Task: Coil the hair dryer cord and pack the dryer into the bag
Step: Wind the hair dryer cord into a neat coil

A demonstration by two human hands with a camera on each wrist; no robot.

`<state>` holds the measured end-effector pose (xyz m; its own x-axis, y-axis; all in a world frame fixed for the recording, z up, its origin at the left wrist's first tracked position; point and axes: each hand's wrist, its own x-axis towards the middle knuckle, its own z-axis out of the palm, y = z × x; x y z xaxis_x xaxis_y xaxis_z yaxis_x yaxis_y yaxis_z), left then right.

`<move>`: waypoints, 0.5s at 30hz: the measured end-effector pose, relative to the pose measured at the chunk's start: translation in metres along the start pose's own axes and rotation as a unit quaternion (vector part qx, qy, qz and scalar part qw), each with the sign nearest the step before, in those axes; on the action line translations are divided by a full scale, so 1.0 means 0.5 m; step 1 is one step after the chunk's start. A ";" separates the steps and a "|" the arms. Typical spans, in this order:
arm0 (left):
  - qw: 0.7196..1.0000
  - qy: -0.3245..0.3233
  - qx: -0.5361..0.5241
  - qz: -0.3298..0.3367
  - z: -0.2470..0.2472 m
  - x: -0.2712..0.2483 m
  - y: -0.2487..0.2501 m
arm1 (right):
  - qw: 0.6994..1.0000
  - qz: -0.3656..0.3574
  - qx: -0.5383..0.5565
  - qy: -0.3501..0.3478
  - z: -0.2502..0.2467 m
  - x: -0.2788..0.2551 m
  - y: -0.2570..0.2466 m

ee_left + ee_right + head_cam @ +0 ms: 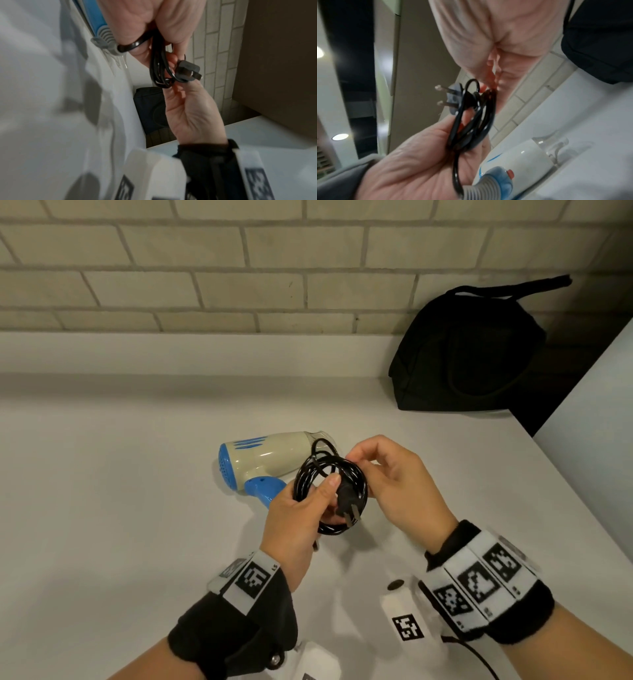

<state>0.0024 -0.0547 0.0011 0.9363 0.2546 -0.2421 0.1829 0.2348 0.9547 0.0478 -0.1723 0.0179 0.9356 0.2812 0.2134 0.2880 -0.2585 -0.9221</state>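
Observation:
The cream and blue hair dryer (267, 460) lies on its side on the white counter (120, 508), its blue handle towards me. Its black cord (329, 487) is wound into a small coil held just above the counter, in front of the dryer. My left hand (322, 501) grips the coil from below, thumb lying by the plug (347, 508). My right hand (359, 463) pinches the coil's upper right side. In the right wrist view the plug (452, 97) sticks out of the coil (471, 121) with its two prongs free. The black bag (466, 354) stands at the back right against the wall.
A pale brick wall (239, 268) closes the back of the counter. A white panel (599, 457) rises at the right, with a dark gap between it and the bag. Bare counter lies left of the dryer and in front of my wrists.

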 end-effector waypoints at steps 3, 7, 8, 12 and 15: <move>1.000 -0.001 -0.020 0.025 0.002 0.000 0.010 | 0.992 -0.095 -0.072 -0.050 -0.014 -0.038 -0.019; 0.998 -0.014 -0.016 0.063 0.007 -0.002 0.013 | 0.928 -0.214 -0.279 -0.120 -0.026 -0.078 -0.006; 0.997 -0.017 -0.008 0.070 0.007 -0.005 0.012 | 0.924 -0.213 -0.300 -0.106 -0.024 -0.081 -0.002; 0.996 0.000 0.010 0.088 0.005 -0.017 0.011 | 0.921 -0.210 -0.324 -0.045 -0.013 -0.080 0.000; 0.994 0.018 0.034 0.104 0.006 -0.016 0.010 | 0.905 -0.230 -0.357 -0.042 -0.012 -0.078 0.002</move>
<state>-0.0034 -0.0585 0.0082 0.9452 0.3239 -0.0422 0.0070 0.1090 0.9940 0.0130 -0.1891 0.0108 0.6737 0.5716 0.4684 0.7288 -0.6189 -0.2929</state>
